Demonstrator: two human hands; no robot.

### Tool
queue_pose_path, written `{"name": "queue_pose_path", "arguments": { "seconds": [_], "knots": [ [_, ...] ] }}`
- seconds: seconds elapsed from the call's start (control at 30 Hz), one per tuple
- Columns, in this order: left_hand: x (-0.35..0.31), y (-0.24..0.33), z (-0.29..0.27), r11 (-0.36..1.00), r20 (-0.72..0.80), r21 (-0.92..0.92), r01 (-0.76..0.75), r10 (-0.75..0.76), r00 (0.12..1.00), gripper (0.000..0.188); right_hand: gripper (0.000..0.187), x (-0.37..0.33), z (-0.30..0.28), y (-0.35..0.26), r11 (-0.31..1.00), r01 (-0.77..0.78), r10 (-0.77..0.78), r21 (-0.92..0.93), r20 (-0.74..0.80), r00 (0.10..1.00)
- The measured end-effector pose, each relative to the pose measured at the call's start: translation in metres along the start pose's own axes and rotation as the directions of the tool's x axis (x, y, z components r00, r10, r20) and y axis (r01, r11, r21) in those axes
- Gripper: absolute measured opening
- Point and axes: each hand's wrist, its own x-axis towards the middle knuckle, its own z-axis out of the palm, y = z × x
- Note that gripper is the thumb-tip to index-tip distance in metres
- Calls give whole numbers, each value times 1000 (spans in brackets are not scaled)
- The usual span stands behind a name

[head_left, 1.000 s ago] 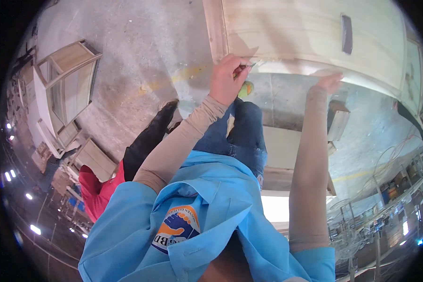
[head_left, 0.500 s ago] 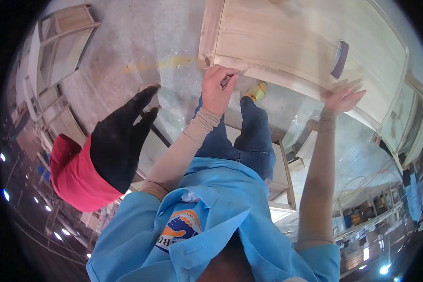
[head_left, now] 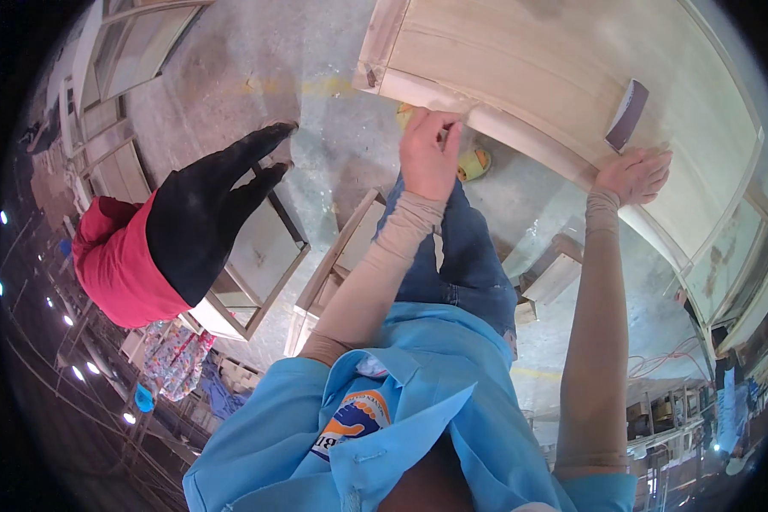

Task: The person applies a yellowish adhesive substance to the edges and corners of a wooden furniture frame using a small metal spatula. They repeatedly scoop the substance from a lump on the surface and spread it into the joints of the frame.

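A pale wooden furniture piece (head_left: 520, 64) with a framed panel lies in front of me. Along its near edge runs a rail (head_left: 503, 128). My left hand (head_left: 429, 158) is at this rail, thumb and fingers pinched together; whatever may be between them is hidden. Farther right, my right hand (head_left: 636, 177) rests on the panel near the edge, palm down, with its fingers stretched out and slightly bent. Just beyond its fingers lies a curved sanding block (head_left: 627, 115) with a dark purplish-brown face and a pale side; the hand does not grip it.
To the left a person in a red top (head_left: 128, 260) and black trousers (head_left: 192, 222) bends over. Wooden frames (head_left: 136, 51) stand at the far left, and another cabinet frame (head_left: 264, 256) is near that person. A small wooden piece (head_left: 555, 269) sits on the concrete floor behind my legs.
My left hand has moved right along the rail, away from the corner, still pinched. My right hand has settled lower onto the panel, closer to the sanding block. The view has shifted slightly.
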Motion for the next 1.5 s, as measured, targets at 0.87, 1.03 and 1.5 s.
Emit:
{"name": "queue_pose_path", "arguments": {
  "seconds": [0.87,1.03,1.5],
  "knots": [
    [14,-21,-7,969,-117,-186,160,-184,976,12,57,1,5,1,998,27,-28,-65,-11,1000],
    [11,-14,3,993,-92,-104,61,-70,993,12,58,1,5,2,997,27,-28,-69,-11,1000],
    [16,-17,-6,990,-98,-132,49,-62,993,12,58,1,5,3,997,24,-26,-71,-24,999]
  ]
}}
